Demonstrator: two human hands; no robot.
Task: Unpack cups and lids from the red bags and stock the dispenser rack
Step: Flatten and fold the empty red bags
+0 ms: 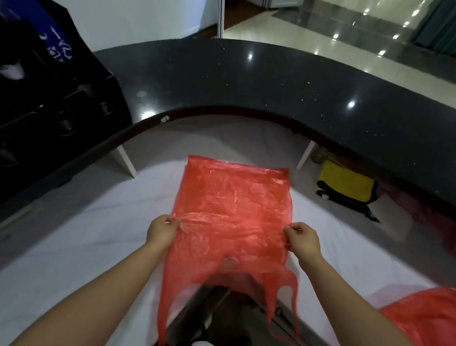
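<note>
Nearest the camera, two bare forearms reach forward over a white sheet-covered surface (50, 240). At the lower right edge a second red bag (426, 322) lies bunched on that sheet beside the right forearm; what it holds cannot be told. The left hand (162, 230) and the right hand (302, 241) each pinch one side edge of a flat red bag (231, 214), fingers (174, 222) curled closed on the thin plastic, the hands well apart so the bag is spread between them. Its handle loops hang down toward the person, over a dark gap at the near edge of the sheet, while its closed end lies farther out on the white surface. The bag looks flattened and translucent, with nothing plainly visible inside. Beyond the bag, a curved black counter (256, 87) with a glossy speckled top sweeps from left to right. Under its right part a yellow and black bag (344, 187) sits on the floor. At the far left, on the counter, stands the black dispenser rack (48, 96), with a blurred blue object (33, 18) at its top and something white (11, 71) in one opening. Behind all this lies a shiny tiled floor (344, 31).
</note>
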